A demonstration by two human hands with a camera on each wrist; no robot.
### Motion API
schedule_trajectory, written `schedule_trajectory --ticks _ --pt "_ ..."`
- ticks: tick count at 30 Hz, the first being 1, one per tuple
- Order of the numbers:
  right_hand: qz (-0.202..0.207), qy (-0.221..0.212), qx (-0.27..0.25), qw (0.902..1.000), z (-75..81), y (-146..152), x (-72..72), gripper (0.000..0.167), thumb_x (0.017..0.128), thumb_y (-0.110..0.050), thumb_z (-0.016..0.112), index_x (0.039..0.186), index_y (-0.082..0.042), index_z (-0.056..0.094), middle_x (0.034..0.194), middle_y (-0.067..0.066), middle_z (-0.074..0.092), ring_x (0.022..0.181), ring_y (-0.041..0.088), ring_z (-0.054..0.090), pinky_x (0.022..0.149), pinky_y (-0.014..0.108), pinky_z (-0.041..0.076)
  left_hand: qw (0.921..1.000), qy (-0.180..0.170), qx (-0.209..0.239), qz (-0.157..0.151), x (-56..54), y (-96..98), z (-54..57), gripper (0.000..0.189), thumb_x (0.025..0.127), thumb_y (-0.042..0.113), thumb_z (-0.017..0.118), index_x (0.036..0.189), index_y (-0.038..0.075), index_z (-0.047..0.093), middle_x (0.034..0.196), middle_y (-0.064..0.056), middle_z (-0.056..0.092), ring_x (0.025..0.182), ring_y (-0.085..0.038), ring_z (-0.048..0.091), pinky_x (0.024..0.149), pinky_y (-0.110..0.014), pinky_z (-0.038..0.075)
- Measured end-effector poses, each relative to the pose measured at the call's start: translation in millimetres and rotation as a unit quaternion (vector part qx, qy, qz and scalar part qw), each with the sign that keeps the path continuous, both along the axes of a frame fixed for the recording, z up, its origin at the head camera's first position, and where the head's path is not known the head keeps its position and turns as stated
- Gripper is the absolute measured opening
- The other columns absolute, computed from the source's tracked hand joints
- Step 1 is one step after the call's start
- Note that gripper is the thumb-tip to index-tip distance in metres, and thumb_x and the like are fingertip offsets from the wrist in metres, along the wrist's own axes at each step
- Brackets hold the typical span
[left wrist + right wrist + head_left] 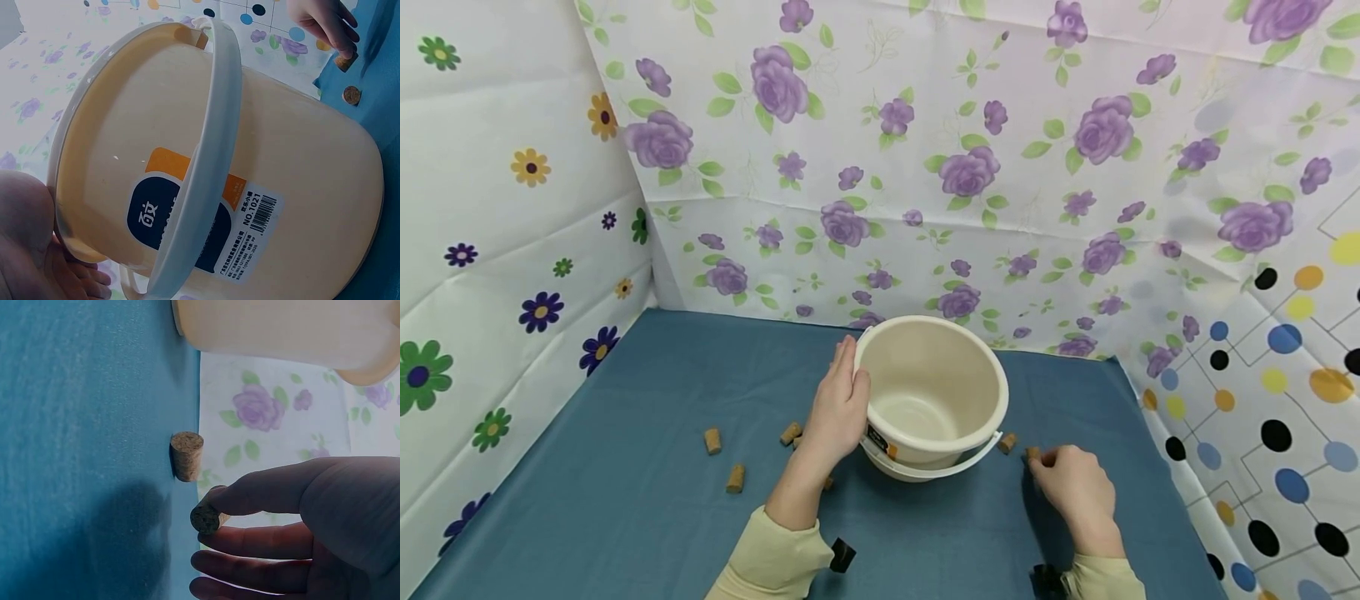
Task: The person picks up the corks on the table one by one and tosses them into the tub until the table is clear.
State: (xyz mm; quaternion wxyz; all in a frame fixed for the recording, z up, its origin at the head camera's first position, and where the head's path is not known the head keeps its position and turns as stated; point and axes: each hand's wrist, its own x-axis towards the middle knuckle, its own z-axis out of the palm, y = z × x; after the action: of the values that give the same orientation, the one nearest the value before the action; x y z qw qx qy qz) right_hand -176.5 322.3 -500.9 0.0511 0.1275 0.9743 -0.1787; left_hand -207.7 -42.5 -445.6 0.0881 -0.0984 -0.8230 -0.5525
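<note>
A cream bucket [936, 446] stands on the blue cloth, its mouth tipped towards me and its handle hanging down in front. My left hand [838, 408] rests against the bucket's left side at the rim, fingers extended along it. Thumb and index finger of my right hand [1077, 487] pinch a small cork [206, 517] just over the cloth, to the right of the bucket. Another cork [187, 456] lies between that hand and the bucket. The bucket's inside shows bare in the head view; its label [250, 231] faces the left wrist camera.
Several corks lie left of the bucket, among them one cork [712, 441] farther out and one [735, 478] nearer me; some are partly hidden by my left arm. Flowered sheets [880, 167] back the cloth-covered table [625, 467], and a dotted sheet [1285, 400] borders its right side.
</note>
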Motion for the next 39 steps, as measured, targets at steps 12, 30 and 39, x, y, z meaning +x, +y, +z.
schedule_trajectory --ticks 12,30,39 --pt "-0.004 0.003 -0.002 1.0 5.7 2.2 -0.7 0.024 0.099 -0.031 0.072 0.088 -0.013 0.083 0.069 0.001 0.067 0.059 0.022 0.06 0.051 0.04 0.045 1.0 0.002 -0.002 -0.001 -0.7 -0.3 2.3 0.059 0.117 0.023 0.038 0.169 0.001 0.021 0.177 -0.013 0.017 0.164 -0.029 0.008 0.129 -0.058 0.014" --pt "-0.017 0.109 -0.02 0.9936 48.8 -8.8 17.8 0.044 0.104 -0.037 0.067 0.128 -0.003 0.078 0.127 0.03 0.07 0.05 0.02 0.057 0.042 0.038 0.043 1.0 -0.004 -0.003 0.0 1.6 0.7 1.6 0.06 0.117 0.025 0.037 0.17 0.001 0.022 0.177 -0.013 0.017 0.164 -0.03 0.009 0.129 -0.058 0.013" --pt "-0.01 0.197 -0.019 0.9802 70.4 -20.0 16.9 0.039 0.103 -0.039 0.07 0.125 -0.008 0.08 0.132 0.024 0.071 0.062 0.025 0.065 0.044 0.037 0.045 1.0 0.0 0.002 0.004 1.0 0.3 0.2 0.059 0.117 0.023 0.038 0.169 0.001 0.023 0.177 -0.013 0.018 0.164 -0.029 0.009 0.129 -0.059 0.013"
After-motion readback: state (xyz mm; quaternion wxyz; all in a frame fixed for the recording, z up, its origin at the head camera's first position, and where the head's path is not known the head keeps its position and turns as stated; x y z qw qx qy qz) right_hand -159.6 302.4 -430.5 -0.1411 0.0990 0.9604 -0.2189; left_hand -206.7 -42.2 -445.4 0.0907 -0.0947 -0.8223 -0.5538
